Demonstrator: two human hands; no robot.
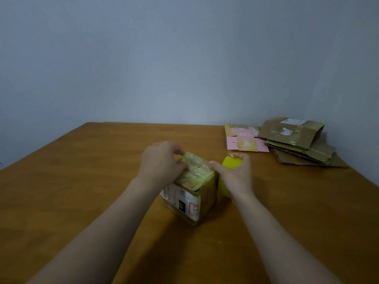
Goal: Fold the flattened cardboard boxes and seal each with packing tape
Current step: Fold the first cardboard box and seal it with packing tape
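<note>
A small folded cardboard box (190, 193) stands on the wooden table (82, 181), its top covered with shiny tape and a white label on its near side. My left hand (162, 162) rests over the box's top left edge, fingers curled onto the far flap. My right hand (235, 173) grips a yellow roll of packing tape (230, 161) right beside the box, with its thumb pressing the top right edge of the box. A strip of tape runs from the roll across the top.
At the back right of the table lie a flattened pink box (244, 140) and a stack of flattened brown cardboard boxes (297, 142). A plain grey wall stands behind the table's far edge.
</note>
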